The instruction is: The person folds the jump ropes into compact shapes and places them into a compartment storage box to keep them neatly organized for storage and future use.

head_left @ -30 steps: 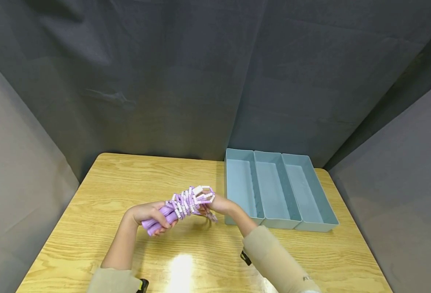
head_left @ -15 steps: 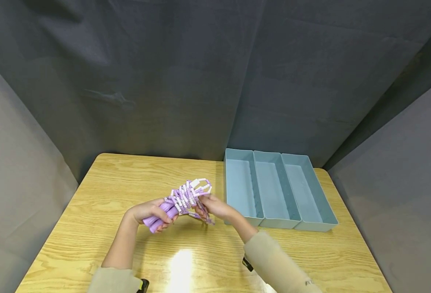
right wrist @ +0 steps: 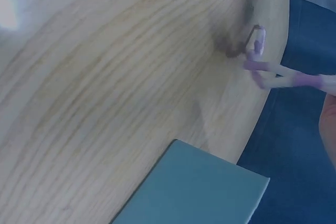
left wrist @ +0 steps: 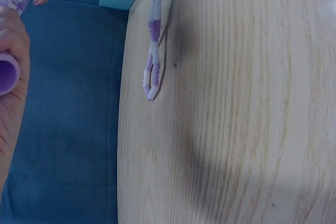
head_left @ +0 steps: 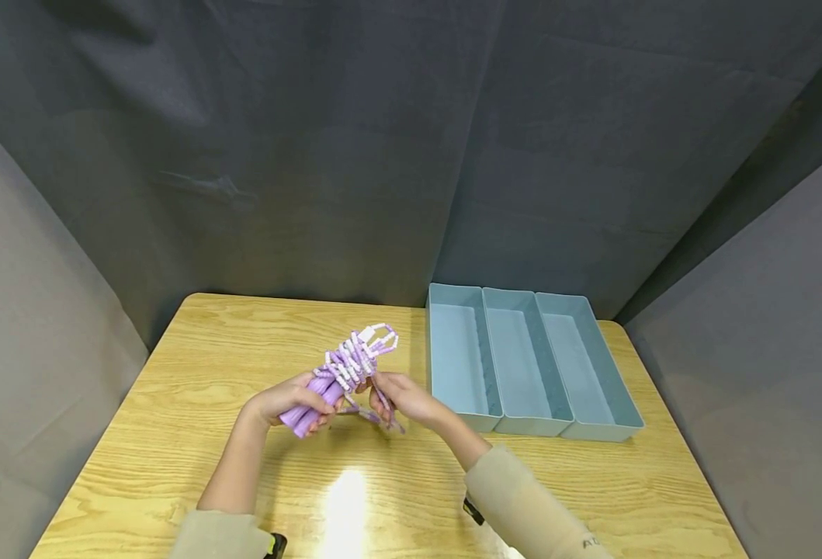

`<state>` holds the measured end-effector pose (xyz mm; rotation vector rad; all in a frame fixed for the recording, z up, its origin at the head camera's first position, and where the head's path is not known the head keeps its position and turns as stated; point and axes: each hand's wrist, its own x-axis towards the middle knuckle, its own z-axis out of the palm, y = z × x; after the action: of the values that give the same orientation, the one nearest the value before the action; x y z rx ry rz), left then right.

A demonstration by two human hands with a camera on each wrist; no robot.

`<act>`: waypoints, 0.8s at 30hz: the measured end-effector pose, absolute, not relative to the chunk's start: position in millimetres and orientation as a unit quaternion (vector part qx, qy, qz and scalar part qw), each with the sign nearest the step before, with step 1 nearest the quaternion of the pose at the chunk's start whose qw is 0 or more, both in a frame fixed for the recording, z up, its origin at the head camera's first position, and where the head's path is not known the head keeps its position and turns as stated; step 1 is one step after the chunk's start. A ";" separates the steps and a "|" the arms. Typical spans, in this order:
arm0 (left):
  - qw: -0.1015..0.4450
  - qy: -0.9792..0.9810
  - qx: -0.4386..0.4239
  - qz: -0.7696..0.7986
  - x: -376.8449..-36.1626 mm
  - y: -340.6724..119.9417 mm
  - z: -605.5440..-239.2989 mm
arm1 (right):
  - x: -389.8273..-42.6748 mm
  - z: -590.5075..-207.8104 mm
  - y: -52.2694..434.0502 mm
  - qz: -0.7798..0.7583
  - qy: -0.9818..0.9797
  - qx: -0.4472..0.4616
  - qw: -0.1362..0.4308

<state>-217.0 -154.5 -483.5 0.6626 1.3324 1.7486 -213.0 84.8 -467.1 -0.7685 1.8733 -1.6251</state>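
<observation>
Left hand [head_left: 286,401]: fingers curled round the two purple handles of a beaded skipping rope [head_left: 344,371], gripping them side by side just above the desk [head_left: 194,365]. In the left wrist view one handle end shows as a purple disc against the palm.

Right hand [head_left: 402,396]: fingers drawn together and pinching a strand of the rope just right of the left hand's fingers. A short beaded loop [left wrist: 152,66] hangs below this pinch; its tip is at or just above the desk surface, and contact cannot be confirmed.

Governing relation: the bundle's long axis runs from the left fingers up and away to the right, the coiled bead loops standing beyond the fingertips of both hands. The left hand carries the bundle; the right hand is at its near side, holding only the trailing strand.

Appearance of the rope: alternating purple and white bead segments, gathered in several loops; handles smooth, solid purple.

Beyond the right fingers, on the far side from the left hand, a pale blue three-compartment tray [head_left: 532,423] stands on the desk, apart from the rope.
</observation>
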 end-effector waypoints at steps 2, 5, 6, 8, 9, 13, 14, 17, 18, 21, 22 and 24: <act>0.400 0.529 0.255 0.703 -217.3 -154.2 -482.6 | -211.4 -468.1 85.4 -0.602 0.693 -0.290 0.272; 0.388 0.527 0.248 0.714 -217.7 -153.8 -481.6 | -208.3 -468.0 85.8 -0.602 0.691 -0.289 0.278; 0.384 0.526 0.249 0.717 -217.9 -153.7 -481.5 | -207.4 -467.7 85.8 -0.602 0.690 -0.289 0.279; 0.380 0.522 0.249 0.722 -218.0 -153.2 -481.6 | -205.6 -466.9 85.8 -0.604 0.687 -0.287 0.283; 0.378 0.520 0.248 0.725 -218.1 -152.8 -481.6 | -205.0 -466.6 85.8 -0.605 0.685 -0.287 0.286; 0.371 0.510 0.244 0.737 -218.2 -151.4 -481.6 | -204.7 -469.5 86.4 -0.607 0.676 -0.290 0.300; 0.368 0.510 0.243 0.739 -218.2 -151.1 -481.7 | -205.3 -471.4 86.5 -0.608 0.674 -0.293 0.302; 0.365 0.509 0.239 0.741 -218.3 -150.4 -481.4 | -207.6 -479.7 87.3 -0.609 0.669 -0.296 0.305; 0.364 0.509 0.238 0.743 -218.5 -150.2 -481.3 | -208.4 -482.4 87.7 -0.609 0.669 -0.297 0.305; 0.357 0.513 0.232 0.745 -219.3 -149.3 -480.5 | -209.5 -488.3 88.9 -0.607 0.667 -0.301 0.310; 0.354 0.515 0.231 0.746 -219.6 -149.0 -480.1 | -209.6 -489.5 89.3 -0.606 0.666 -0.303 0.311; 0.351 0.517 0.228 0.747 -220.1 -148.5 -479.6 | -209.4 -490.7 89.7 -0.605 0.665 -0.307 0.313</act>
<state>-220.1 -148.5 -479.6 0.5907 1.3397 1.9335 -209.4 89.7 -490.7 -0.8098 1.7540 -1.5959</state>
